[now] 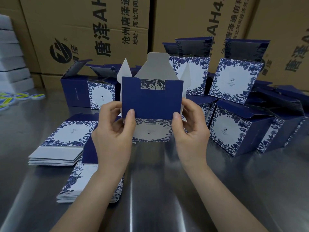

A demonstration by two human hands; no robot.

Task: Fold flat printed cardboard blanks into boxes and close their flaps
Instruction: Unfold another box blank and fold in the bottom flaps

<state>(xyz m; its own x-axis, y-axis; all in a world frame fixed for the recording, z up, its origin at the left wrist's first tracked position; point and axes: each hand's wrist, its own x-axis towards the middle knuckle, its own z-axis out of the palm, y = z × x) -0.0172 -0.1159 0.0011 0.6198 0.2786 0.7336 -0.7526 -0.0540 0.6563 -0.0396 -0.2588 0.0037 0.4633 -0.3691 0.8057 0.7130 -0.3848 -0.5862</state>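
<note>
Both hands hold a half-folded box (pixel 151 99) above the middle of the steel table (pixel 167 190). The left hand (pixel 113 138) pinches its lower left edge, thumb on the navy flap. The right hand (pixel 190 129) pinches the lower right edge the same way.

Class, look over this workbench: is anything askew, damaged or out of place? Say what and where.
Nothing looks damaged. The folded boxes on the right sit tumbled at odd angles, and the near stack of flat blanks is fanned, not squared.

1 half-folded box (pixel 150 101), 2 blank stacks (pixel 66 136) (pixel 78 180), approx 5 done boxes (pixel 234 79), 3+ ctns (pixel 83 22).
</note>
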